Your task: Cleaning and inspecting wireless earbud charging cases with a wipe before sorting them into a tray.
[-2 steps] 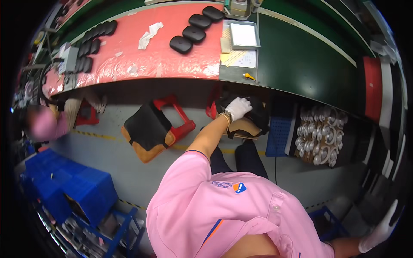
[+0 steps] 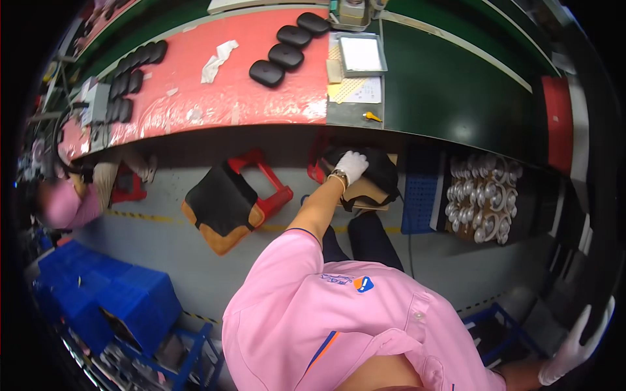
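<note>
My left hand [image 2: 353, 167], in a white glove with a watch at the wrist, reaches under the bench edge. Its fingers are curled onto the black cover [image 2: 383, 173] of a seat in front of my legs. A tan part of that seat [image 2: 366, 191] shows below the hand. What the fingertips do in the dark cloth is hidden. Far off at the lower right, my right hand [image 2: 574, 350], also white-gloved, is held out with its fingers spread. It holds nothing that I can see.
A red stool [image 2: 277, 195] with a black-and-tan cushion [image 2: 222, 199] stands to the left. Black oval cases [image 2: 267, 73] lie on the red bench top [image 2: 195, 78]. Silver round parts [image 2: 482, 199] fill a rack at right. Blue boxes [image 2: 124, 287] stand lower left; another person [image 2: 68, 199] sits far left.
The bench and stools have shifted slightly left in view. My left hand stays on the black cover, its fingers a little more curled. The right hand's fingers are slightly higher.
</note>
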{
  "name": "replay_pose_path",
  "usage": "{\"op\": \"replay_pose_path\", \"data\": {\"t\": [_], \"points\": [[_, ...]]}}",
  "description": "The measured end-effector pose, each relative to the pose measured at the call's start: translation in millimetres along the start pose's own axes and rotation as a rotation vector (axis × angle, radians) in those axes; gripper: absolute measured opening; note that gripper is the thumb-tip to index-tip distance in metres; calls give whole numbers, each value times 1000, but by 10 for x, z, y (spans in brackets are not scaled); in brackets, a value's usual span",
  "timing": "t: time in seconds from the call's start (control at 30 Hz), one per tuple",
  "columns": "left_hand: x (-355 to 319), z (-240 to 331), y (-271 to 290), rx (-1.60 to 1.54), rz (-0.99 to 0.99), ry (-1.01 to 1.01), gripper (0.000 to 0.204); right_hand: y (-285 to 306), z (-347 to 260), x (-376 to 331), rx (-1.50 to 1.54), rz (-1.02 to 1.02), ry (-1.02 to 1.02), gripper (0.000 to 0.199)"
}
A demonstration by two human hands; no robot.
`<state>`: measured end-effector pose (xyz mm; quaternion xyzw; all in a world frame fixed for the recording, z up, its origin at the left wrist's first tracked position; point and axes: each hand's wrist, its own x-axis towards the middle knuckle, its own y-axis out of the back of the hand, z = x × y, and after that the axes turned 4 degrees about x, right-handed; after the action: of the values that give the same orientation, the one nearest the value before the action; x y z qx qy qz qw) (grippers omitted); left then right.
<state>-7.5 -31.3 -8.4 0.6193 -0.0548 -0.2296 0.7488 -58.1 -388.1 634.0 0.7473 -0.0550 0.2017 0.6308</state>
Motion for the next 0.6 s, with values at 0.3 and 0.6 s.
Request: {"op": "replay_pose_path", "data": {"t": [0.3, 0.6], "points": [[-186, -378, -235, 15, 15, 107, 16, -1073, -1753, -49, -274, -277, 418, 42], [-955, -253, 208, -131, 216, 250, 35, -3465, -1749, 428, 67, 6, 492, 32]]}}
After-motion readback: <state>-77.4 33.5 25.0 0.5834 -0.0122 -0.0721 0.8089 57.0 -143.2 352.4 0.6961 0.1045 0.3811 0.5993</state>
